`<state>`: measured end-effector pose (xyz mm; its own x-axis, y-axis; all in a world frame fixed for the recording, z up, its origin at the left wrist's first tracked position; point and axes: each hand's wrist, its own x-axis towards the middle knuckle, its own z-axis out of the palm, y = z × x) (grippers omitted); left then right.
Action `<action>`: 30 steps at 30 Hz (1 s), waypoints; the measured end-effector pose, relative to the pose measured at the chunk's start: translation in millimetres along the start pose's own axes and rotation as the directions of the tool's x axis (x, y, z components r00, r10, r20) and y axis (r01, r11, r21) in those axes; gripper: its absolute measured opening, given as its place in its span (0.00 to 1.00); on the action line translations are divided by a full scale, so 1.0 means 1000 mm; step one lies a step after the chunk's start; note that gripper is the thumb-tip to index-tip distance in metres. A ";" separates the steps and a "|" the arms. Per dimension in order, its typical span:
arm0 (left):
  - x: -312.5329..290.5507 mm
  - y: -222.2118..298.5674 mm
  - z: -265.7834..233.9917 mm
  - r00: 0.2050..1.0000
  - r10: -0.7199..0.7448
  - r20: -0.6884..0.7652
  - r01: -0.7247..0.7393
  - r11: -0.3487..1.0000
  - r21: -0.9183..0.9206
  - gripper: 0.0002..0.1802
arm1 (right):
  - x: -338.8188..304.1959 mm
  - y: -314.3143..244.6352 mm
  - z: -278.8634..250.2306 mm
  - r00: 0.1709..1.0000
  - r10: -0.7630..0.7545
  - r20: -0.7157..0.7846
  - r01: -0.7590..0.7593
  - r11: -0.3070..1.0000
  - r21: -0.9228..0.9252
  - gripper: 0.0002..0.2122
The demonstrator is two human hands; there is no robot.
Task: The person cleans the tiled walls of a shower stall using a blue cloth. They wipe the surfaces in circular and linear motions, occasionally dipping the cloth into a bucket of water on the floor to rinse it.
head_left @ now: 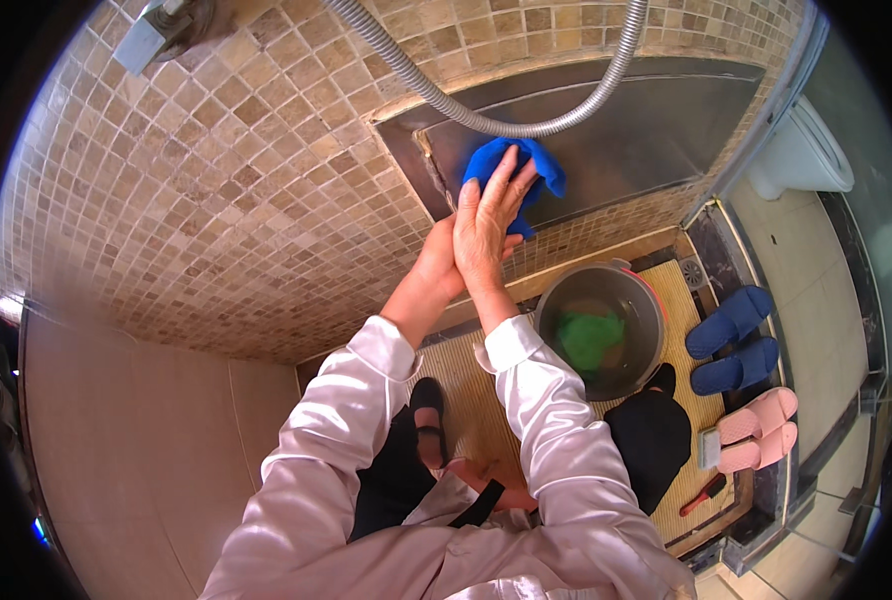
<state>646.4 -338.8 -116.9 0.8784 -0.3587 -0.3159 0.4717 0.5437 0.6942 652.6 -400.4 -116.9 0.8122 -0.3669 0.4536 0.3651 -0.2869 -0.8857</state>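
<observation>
A bright blue cloth point(484, 158) lies bunched against a dark metal panel point(646, 130) set into the tiled wall. My right hand point(486, 222) presses it there, fingers stretched over the fabric and pointing up the panel. Crossing beneath the right palm, my left hand point(434, 262) touches it near the wrist. Most of the left fingers are hidden; only some tips show past the right hand's edge. Just above the cloth hangs a loop of ribbed metal shower hose point(526, 130). The panel's left edge has a worn, rusty-looking strip point(428, 160).
Below the hands stands a grey bucket point(649, 310) holding water and a green cloth point(588, 338). Blue slippers point(731, 322), pink slippers point(759, 415) and a red-handled brush point(703, 495) lie right. A metal wall fixture point(161, 35) juts out upper left; a white toilet point(804, 150) stands far right.
</observation>
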 end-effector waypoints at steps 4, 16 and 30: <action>0.024 -0.014 0.016 1.000 -0.011 0.006 0.010 0.999 0.032 0.29 | 0.020 0.020 -0.014 0.987 0.135 -0.082 -0.130 0.989 0.064 0.33; 0.095 -0.096 0.046 0.979 -0.094 -0.180 0.065 0.985 -0.158 0.19 | 0.058 0.154 -0.070 0.855 0.505 -0.117 -0.469 0.850 0.242 0.39; 0.066 -0.094 -0.055 0.947 -0.043 -0.319 0.037 0.999 -0.025 0.17 | -0.023 0.126 0.003 0.877 0.479 -0.036 -0.466 0.867 0.180 0.41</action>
<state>664.2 -371.9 -238.6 0.8362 -0.1208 -0.5350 0.5054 0.5487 0.6660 681.0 -425.8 -238.9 0.8708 -0.4911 -0.0227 0.0199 0.0812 -0.9965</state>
